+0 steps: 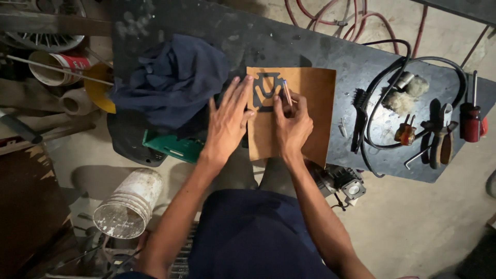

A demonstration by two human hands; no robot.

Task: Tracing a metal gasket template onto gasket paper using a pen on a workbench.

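the person stands at a dark counter (289, 41) and works on a brown sheet of card (310, 103) lying flat near its front edge. on the sheet's upper left part lies a dark, flat gasket-shaped template (264, 89) with cut-out openings.

the left hand (227, 121) lies open, fingers spread and flat, its fingertips pressing the left edge of the card and touching the template's side; it grasps nothing. the right hand (292, 126) has its grip closed around a thin pen (287, 93), pinched between thumb and fingers, the pen standing close against the template's right edge on the card.

left of the hands a crumpled dark blue cloth (173, 77) lies on the counter, partly over its edge, and below it a green plastic piece (173, 146) juts out. on the right part of the counter lie a black wire brush (359, 121), a looped black cable (413, 64), a tuft of pale fibre (405, 95), pliers (442, 139) and a red-handled screwdriver (471, 116), all well apart from the card. a small bolt (343, 127) lies just beside the card's right edge.

on the floor at the lower left stands a stained white bucket (129, 201), tipped on its side. red hoses (351, 20) coil on the floor beyond the counter.
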